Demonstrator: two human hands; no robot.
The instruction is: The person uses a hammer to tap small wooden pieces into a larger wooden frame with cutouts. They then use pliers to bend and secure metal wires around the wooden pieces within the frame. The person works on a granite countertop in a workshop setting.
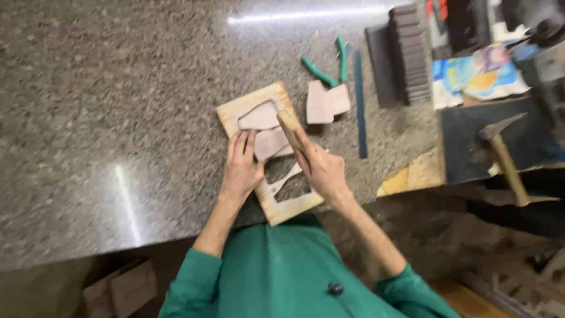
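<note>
A light wooden board with cut-out openings lies on the speckled granite counter. Pinkish cut pieces sit in it; one fills the far opening, another lies at the middle. My left hand presses flat on the board beside the middle piece. My right hand grips a wooden-handled tool that points up over the board. Green sleeves cover both my arms.
Two more pinkish pieces lie right of the board, with green-handled pliers and a blue strip beyond. A stack of dark slabs stands far right. A hammer rests on a dark mat. Coloured packaging lies nearby.
</note>
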